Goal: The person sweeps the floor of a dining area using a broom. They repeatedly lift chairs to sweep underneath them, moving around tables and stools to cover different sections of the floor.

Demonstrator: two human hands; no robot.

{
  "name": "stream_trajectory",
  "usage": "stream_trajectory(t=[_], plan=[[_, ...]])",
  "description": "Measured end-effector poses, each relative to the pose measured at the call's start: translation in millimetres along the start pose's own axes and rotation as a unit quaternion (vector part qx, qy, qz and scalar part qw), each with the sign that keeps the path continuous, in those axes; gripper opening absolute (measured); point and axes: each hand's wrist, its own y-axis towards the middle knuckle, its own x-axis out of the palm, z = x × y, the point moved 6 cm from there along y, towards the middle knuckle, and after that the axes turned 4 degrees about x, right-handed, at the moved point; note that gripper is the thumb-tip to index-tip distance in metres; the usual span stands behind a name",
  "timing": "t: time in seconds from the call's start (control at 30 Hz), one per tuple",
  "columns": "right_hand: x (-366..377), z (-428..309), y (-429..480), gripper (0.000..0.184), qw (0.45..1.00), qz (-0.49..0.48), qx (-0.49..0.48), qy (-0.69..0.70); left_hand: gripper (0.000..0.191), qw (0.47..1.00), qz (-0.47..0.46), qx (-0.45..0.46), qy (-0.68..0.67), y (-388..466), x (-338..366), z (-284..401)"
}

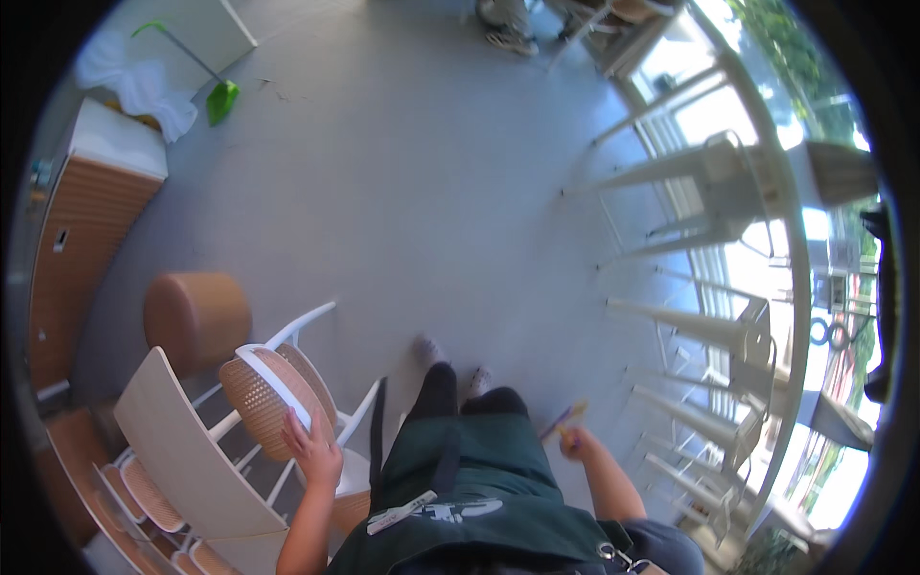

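Note:
My left hand [314,447] rests with spread fingers against the white rim of a woven-back chair [277,402], at the lower left. On the right, my right hand [577,443] is closed around a thin purple and yellow object [564,420]; blur hides what kind it is. It sits beside the dark green apron [489,460] over my legs. A pale tabletop [194,445] stands just left of the chair.
A round brown stool [198,323] and a wood-fronted cabinet [93,251] stand at the left, a green dustpan [222,100] beyond. White metal stools [719,180] line a counter at the right. A person's feet [512,42] show at the top.

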Motion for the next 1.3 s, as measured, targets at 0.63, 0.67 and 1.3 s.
stream_trajectory(t=[0.63,0.67,1.3], plan=[[258.6,-95.7,-54.5,0.018,0.883,-0.405,-0.134,-0.195,0.049,0.997,0.02,0.017,0.073,-3.8,12.2,21.2],[213.9,-96.4,-56.4,0.017,0.874,-0.371,-0.186,-0.253,0.05,0.994,0.024,0.017,0.104,-5.3,9.8,23.7],[-335.5,139.2,-62.8,0.025,0.886,-0.285,-0.08,0.357,0.058,0.817,-0.037,0.538,-0.204,-124.2,113.4,682.2]])
